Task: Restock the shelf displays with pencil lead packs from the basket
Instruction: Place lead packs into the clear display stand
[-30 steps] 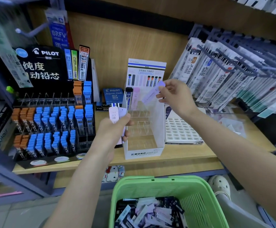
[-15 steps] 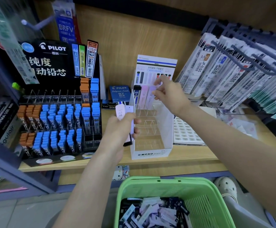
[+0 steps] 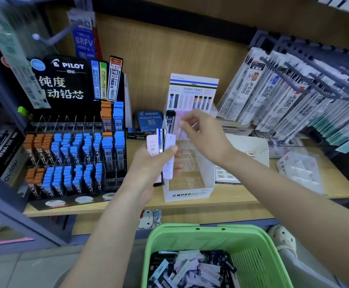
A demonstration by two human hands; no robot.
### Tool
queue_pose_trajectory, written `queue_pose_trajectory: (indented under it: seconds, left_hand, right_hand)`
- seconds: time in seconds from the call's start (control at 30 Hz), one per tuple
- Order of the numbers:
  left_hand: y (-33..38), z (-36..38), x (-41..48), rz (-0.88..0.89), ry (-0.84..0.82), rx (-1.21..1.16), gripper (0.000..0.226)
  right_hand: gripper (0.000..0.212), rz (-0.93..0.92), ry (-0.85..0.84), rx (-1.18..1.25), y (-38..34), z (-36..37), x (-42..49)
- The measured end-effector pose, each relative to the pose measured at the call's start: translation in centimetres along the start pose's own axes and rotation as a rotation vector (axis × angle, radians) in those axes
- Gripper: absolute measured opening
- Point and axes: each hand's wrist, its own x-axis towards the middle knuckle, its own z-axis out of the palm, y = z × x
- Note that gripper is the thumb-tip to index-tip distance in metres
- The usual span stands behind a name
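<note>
My left hand [image 3: 148,171] grips a small fan of lead packs [image 3: 153,146]: a pink one marked 0.5 HB, a dark blue-striped one and a lavender one. It holds them just left of the white MONO display stand [image 3: 190,194], whose clear front slots look bare. A black pack [image 3: 170,119] and pale pink packs [image 3: 179,121] stand in its back row. My right hand [image 3: 204,136] hovers over the stand with loosely bent fingers and nothing visible in them, its fingertips close to the held packs. The green basket [image 3: 190,231] below holds several more packs [image 3: 190,271].
A black Pilot display [image 3: 76,152] full of blue and orange lead tubes fills the shelf's left side. Hanging refill packs [image 3: 294,96] crowd the right on hooks. A white tray [image 3: 250,146] and a clear plastic box [image 3: 300,171] lie on the wooden shelf [image 3: 252,198].
My right hand carried a lavender pack to the stand's back row, let it go, and has drawn back toward my left hand. The left hand's packs are now fanned out.
</note>
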Motion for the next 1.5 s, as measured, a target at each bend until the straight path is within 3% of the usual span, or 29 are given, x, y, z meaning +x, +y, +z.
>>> queue_pose_trajectory:
  seconds: [0.1,0.17,0.37,0.47,0.57,0.73,0.87,1.07,1.17,1.27,1.5]
  left_hand:
    - [-0.3,0.1,-0.1,0.005,-0.043,0.038,0.017]
    - [-0.4,0.3,-0.3,-0.005,-0.062,0.047,0.023]
    - [0.1,0.6,-0.7,-0.081,-0.04,-0.041,0.021]
    - [0.1,0.5,-0.5,-0.082,-0.022,-0.048,0.021]
    - [0.0,0.4,-0.4,-0.078,0.014,-0.089,0.023]
    - [-0.1,0.0,-0.2,-0.057,0.052,-0.163,0.015]
    - [-0.2,-0.3,0.1,0.013,0.044,-0.06,0.013]
    - [0.3,0.2,-0.5,0.116,-0.056,0.07,0.018]
    - [0.4,0.2,-0.7,0.149,-0.091,0.143,0.021]
    - [0.2,0.1,-0.6,0.141,-0.062,0.191,0.018]
    - [0.3,-0.2,-0.4,0.089,0.046,0.11,0.008]
  right_hand:
    - [0.015,0.135,-0.217,0.304,-0.9,0.2,-2.2]
    - [0.011,0.183,-0.253,0.391,-0.8,-0.1,-2.8]
    - [0.013,0.251,0.008,0.615,-0.3,-2.5,-3.0]
    - [0.011,0.227,0.026,0.691,-0.2,-3.4,-3.7]
    - [0.007,0.131,-0.012,0.666,0.1,-3.6,-5.2]
    - [0.015,0.031,-0.102,0.42,0.3,-3.2,-8.0]
    - [0.026,0.098,-0.211,0.37,-0.2,-2.3,-9.6]
    - [0.018,0.23,-0.182,0.559,-0.5,-1.8,-8.7]
    - [0.015,0.206,-0.273,0.472,-0.3,-2.1,-7.5]
    - [0.012,0.203,-0.359,0.405,0.0,-2.1,-6.7]
    - [0.017,0.215,-0.267,0.373,1.0,-2.5,-3.7]
